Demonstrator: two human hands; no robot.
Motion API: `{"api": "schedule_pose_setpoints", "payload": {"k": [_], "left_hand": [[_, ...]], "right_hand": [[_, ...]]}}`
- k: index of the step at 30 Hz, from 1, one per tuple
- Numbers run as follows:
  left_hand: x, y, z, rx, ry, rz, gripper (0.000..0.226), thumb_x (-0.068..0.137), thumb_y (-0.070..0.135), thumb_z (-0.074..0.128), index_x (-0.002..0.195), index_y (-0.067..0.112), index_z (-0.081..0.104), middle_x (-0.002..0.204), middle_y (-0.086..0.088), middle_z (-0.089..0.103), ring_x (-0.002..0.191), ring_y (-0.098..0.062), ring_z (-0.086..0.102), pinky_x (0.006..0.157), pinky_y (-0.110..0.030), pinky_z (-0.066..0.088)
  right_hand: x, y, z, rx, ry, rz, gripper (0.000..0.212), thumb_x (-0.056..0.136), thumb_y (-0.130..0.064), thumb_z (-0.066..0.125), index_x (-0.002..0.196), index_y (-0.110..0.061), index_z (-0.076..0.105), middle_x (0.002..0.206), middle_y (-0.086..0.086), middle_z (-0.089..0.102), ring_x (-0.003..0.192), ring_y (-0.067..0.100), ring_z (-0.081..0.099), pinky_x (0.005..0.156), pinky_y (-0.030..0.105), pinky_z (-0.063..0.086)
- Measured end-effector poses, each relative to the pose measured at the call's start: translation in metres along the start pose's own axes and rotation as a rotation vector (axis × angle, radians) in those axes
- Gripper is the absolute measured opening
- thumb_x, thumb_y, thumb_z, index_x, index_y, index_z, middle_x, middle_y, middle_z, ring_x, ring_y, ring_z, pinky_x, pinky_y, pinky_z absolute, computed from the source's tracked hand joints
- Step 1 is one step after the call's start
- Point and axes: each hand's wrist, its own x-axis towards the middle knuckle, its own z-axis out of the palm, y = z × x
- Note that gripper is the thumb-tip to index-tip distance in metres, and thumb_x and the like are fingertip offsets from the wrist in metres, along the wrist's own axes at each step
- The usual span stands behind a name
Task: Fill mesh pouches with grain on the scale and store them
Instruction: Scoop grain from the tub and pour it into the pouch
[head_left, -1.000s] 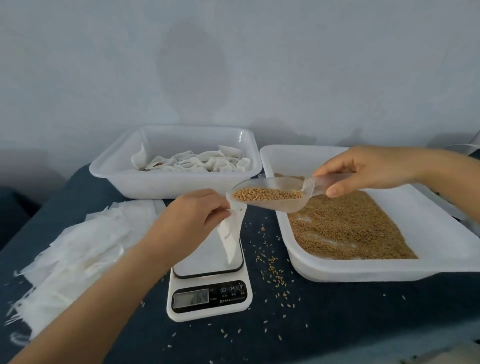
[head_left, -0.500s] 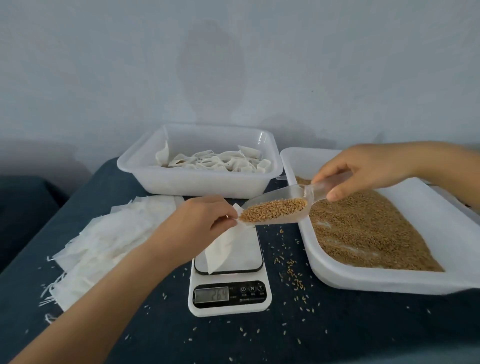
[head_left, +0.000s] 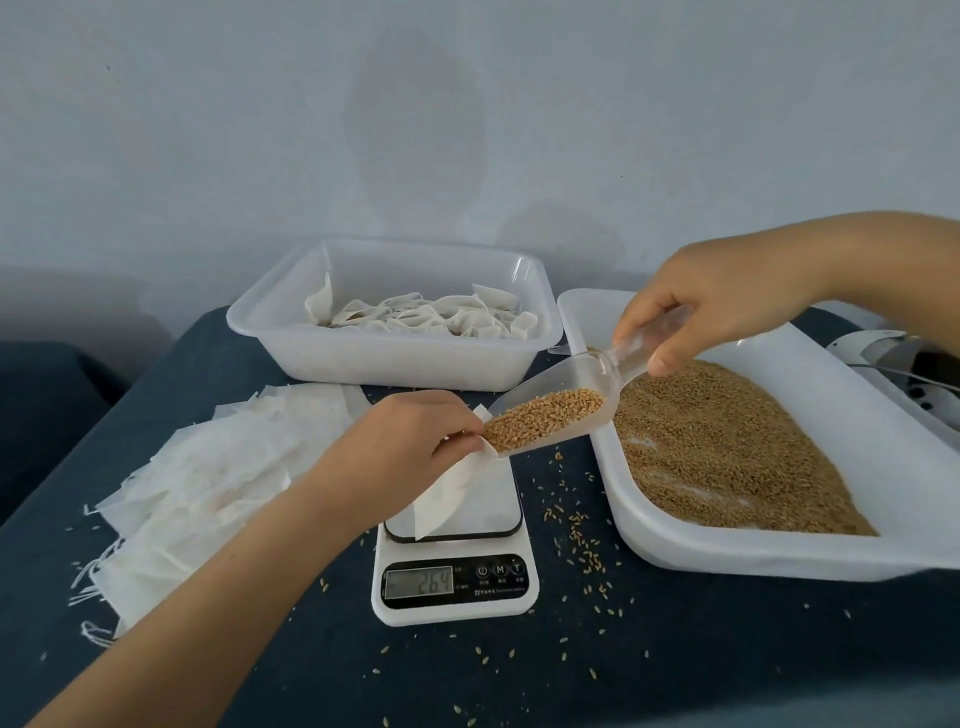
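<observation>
Left hand (head_left: 410, 441) pinches the pouch (head_left: 447, 499) mouth over the scale (head_left: 452, 587) — right hand (head_left: 711, 306) grips the tilted scoop (head_left: 561, 410).

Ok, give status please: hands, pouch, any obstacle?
Left hand pinches pouch over scale. Right hand holds scoop, tilted at pouch mouth. No obstacle.

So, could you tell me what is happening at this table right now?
A person is filling a mesh pouch over the digital scale. The left hand pinches the pouch's mouth open, while the right hand tilts a clear plastic scoop of grain into it. The grain tray sits to the right, with empty pouches stacked on the left.
</observation>
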Motion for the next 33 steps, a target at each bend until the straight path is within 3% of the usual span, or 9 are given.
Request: {"api": "schedule_pose_setpoints", "payload": {"k": [4, 11, 18, 24, 33], "left_hand": [[0.001, 0.001, 0.001, 0.011, 0.015, 0.015, 0.011, 0.087, 0.016, 0.065, 0.094, 0.013, 0.073, 0.086, 0.004, 0.068, 0.074, -0.005, 0.055, 0.068, -0.019, 0.042], [0.000, 0.002, 0.004, 0.009, 0.007, 0.024, 0.012, 0.088, 0.017, 0.064, 0.094, 0.014, 0.073, 0.091, 0.004, 0.068, 0.080, -0.009, 0.060, 0.072, -0.026, 0.047], [0.001, 0.003, 0.004, 0.010, 0.023, 0.041, 0.010, 0.087, 0.015, 0.065, 0.092, 0.011, 0.073, 0.088, 0.002, 0.069, 0.080, -0.011, 0.062, 0.072, -0.025, 0.045], [0.000, 0.003, 0.004, 0.006, 0.020, 0.048, 0.011, 0.087, 0.015, 0.065, 0.092, 0.011, 0.074, 0.090, 0.004, 0.069, 0.081, -0.010, 0.062, 0.073, -0.024, 0.046], [0.001, 0.005, 0.007, 0.011, 0.028, 0.049, 0.011, 0.088, 0.015, 0.065, 0.090, 0.009, 0.074, 0.087, 0.002, 0.069, 0.080, -0.013, 0.062, 0.072, -0.028, 0.046]], "right_hand": [[0.000, -0.002, -0.004, -0.025, -0.012, 0.025, 0.031, 0.082, -0.035, 0.070, 0.112, -0.040, 0.063, 0.089, -0.027, 0.060, 0.077, -0.021, 0.050, 0.063, -0.003, 0.033], [-0.001, -0.009, -0.011, -0.077, -0.033, 0.039, 0.030, 0.080, -0.038, 0.071, 0.109, -0.042, 0.064, 0.091, -0.031, 0.061, 0.084, -0.019, 0.051, 0.068, 0.004, 0.035], [-0.003, -0.019, -0.019, -0.131, -0.035, 0.043, 0.035, 0.080, -0.039, 0.070, 0.115, -0.038, 0.064, 0.100, -0.024, 0.064, 0.095, -0.006, 0.056, 0.079, 0.007, 0.038], [-0.001, -0.024, -0.025, -0.185, -0.041, 0.060, 0.034, 0.079, -0.041, 0.071, 0.113, -0.040, 0.063, 0.089, -0.028, 0.060, 0.079, -0.015, 0.052, 0.065, 0.005, 0.036], [0.003, -0.041, -0.038, -0.329, -0.065, 0.060, 0.036, 0.080, -0.039, 0.070, 0.116, -0.034, 0.063, 0.093, -0.021, 0.061, 0.086, 0.000, 0.056, 0.072, 0.012, 0.039]]}}
